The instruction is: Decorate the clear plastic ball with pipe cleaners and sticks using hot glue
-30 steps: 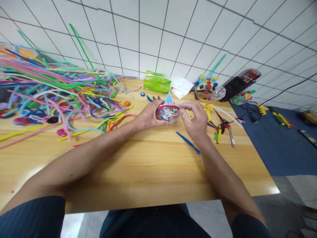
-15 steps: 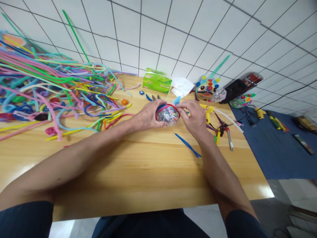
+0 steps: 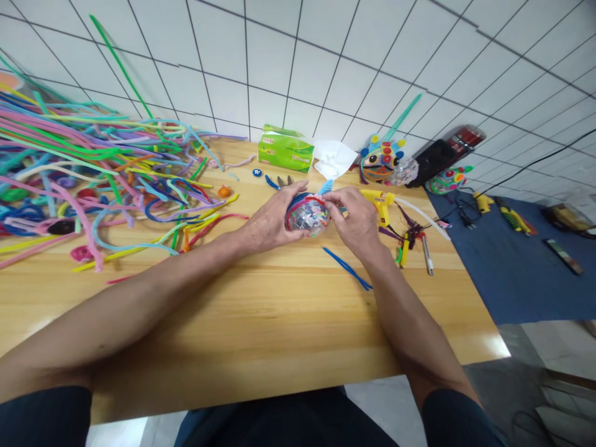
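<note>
My left hand [image 3: 272, 220] is wrapped round a clear ball [image 3: 310, 218] with colourful bits showing in it, thumb below and fingers above. A dark blue band and a red pipe cleaner [image 3: 298, 203] run round the ball's upper left side. At the ball's upper right, my right hand [image 3: 356, 217] pinches the red pipe cleaner's end against the ball; the fingertips partly hide it. A light blue piece [image 3: 326, 186] sticks up from the ball's top, beside the right fingers. On the table below my right hand lies a bent blue pipe cleaner [image 3: 347, 267].
Many loose pipe cleaners [image 3: 112, 167] cover the left side. Behind my hands are pliers [image 3: 279, 182], a blue button [image 3: 256, 172] and a green tissue pack [image 3: 285, 150]. A yellow glue gun [image 3: 380, 205], a pen [image 3: 427, 254] and a decorated ball [image 3: 382, 162] stand or lie at right.
The view has shifted, so everything sits slightly further left. The red pipe cleaner's loop over the ball's front now lies higher, nearer the blue band. Both hands keep their hold.
</note>
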Available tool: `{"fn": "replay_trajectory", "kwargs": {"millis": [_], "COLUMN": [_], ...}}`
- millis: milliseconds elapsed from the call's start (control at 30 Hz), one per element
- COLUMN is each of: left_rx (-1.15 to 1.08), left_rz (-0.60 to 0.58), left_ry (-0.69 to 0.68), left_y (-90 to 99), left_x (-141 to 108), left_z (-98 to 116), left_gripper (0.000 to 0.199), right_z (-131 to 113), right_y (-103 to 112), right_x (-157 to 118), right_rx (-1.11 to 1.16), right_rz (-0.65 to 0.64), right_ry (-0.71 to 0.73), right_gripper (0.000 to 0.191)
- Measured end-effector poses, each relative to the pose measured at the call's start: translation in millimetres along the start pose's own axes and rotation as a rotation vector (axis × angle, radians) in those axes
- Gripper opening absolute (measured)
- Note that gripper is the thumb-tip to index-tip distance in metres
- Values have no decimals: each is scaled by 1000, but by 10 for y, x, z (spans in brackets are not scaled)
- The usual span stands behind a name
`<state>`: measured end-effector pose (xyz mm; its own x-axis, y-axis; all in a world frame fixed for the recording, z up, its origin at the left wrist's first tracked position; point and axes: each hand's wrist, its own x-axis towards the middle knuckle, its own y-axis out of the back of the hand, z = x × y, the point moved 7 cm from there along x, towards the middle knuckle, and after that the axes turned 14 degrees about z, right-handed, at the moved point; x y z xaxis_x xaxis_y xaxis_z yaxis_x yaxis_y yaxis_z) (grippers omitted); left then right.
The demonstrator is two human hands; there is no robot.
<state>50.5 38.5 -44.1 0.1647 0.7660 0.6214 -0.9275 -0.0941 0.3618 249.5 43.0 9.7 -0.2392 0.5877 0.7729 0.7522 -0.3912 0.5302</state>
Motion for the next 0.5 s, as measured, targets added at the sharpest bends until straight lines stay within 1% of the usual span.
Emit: {"fn": "replay_trajectory", "kwargs": {"millis": [133,367,500], "left_rx": [62,32,-6], "left_rz": [3,-15,-21], "left_ry": [-78,-54,-54], "left_y": [-12,-3,23], "left_x": [-13,-36,-48], "left_z": [48,73,103], "left_gripper": [91,82,74], "right_z": [-31,-60,-60], "right_y": [-23,-35,-47], "right_x": [-18,-45,-51], "right_rx": [-6,-8,-11], "right_rz": [4,39,11], "right_ry": [6,54,45], "right_gripper": [17,20,21]}}
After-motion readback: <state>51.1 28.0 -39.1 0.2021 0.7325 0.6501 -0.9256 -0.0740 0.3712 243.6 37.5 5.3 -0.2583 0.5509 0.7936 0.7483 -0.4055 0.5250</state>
